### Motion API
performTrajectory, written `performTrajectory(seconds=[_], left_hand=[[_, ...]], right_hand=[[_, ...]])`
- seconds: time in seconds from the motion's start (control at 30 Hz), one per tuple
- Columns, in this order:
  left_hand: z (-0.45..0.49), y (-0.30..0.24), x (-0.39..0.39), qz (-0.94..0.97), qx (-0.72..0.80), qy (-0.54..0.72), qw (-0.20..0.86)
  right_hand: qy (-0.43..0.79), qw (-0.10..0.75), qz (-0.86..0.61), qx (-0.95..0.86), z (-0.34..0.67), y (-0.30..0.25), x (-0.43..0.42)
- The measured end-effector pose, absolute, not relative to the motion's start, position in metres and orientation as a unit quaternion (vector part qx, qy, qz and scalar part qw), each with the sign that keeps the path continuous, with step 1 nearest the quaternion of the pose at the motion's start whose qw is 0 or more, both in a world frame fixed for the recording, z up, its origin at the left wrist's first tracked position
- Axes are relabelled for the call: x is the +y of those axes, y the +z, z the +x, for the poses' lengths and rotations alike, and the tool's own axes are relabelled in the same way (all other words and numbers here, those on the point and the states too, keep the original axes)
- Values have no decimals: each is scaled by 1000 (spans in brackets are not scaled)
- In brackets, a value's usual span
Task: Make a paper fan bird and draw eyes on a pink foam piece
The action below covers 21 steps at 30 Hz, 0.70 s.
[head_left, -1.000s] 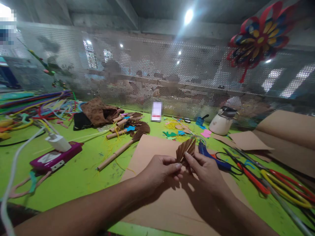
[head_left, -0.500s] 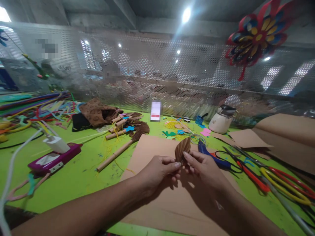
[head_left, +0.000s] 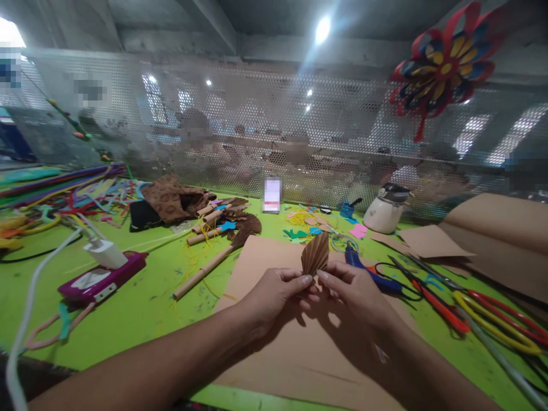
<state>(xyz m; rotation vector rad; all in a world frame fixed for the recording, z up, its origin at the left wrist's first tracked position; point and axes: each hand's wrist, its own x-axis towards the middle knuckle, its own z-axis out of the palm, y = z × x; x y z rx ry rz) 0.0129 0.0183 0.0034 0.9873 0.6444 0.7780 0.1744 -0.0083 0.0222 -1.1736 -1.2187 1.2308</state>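
Observation:
A small brown pleated paper fan (head_left: 315, 254) stands upright between my hands, its folds spreading toward the top. My left hand (head_left: 278, 294) pinches its lower left edge between thumb and fingers. On the other side, my right hand (head_left: 349, 285) grips the base with thumb and fingertips. Both hands are above a large sheet of brown paper (head_left: 265, 354) on the green table (head_left: 141, 319). Beyond my left hand lies a brown paper tube (head_left: 201, 273) with a pleated piece at its far end. Right of my right hand is a blue glue gun (head_left: 372, 274).
Scissors with yellow handles (head_left: 492, 325) and red-handled pliers or cutters (head_left: 440, 308) lie on the right. A purple power strip (head_left: 103, 279) with a white plug sits left. A white kettle-like jar (head_left: 382, 211), a phone (head_left: 272, 194) and paper scraps (head_left: 295, 234) are farther back.
The pleated fan has turned slightly to show more of its folded face and moved a little left. My fingers have shifted at its base. The view has moved slightly.

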Motion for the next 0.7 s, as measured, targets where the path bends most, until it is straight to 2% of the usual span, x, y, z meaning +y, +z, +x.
performTrajectory(seconds=[0.13,0.43,0.7], left_hand=[[12,0,18,472,291,344,758],[15,-8,18,481,259,299,783],[20,-9,12,509,263,334,749]], right_hand=[[549,514,-462,-470,174,19,-7],[558,503,-459,-475,161,24,-14],[494,562,-487,-451,152,26,-25]])
